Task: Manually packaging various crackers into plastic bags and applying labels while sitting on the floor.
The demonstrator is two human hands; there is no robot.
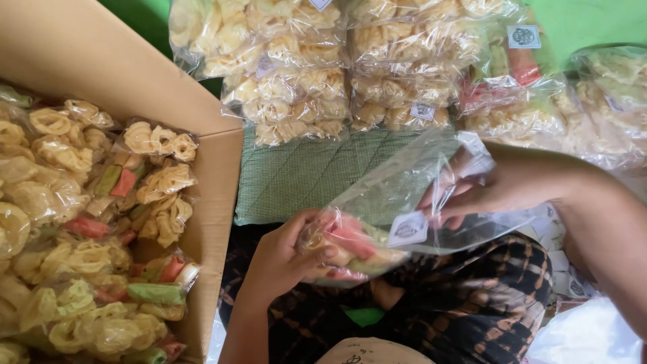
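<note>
a clear plastic bag (404, 202) is held over the person's lap, half filled with crackers (350, 246) in red, pale yellow and a little green that have settled into its lower end. a small white label (408, 229) sits inside against the film. the left hand (286, 259) is closed around the filled bottom end, thumb over the top of the crackers, fingers curled beneath. the right hand (472, 192) is at the bag's open mouth, fingers partly curled and pinching the loose film; how far they reach inside cannot be told through the glare.

to do this well, it seems wise to keep the left hand's hold gentle, since the crackers look brittle, and to keep the mouth tilted upward while the right hand gathers the film evenly.

below the bag lies the person's dark patterned cloth (472, 296). just beyond the bag is a green woven mat (303, 175). further beyond the bag, a row of filled sealed bags (323, 74) of pale crackers lies on the mat. to the left of the bag stands an open cardboard box (216, 202), packed with more filled bags (87, 222) of yellow, red and green crackers. to the right of the bag, near the person's right arm, lie loose white labels (556, 249).
</note>
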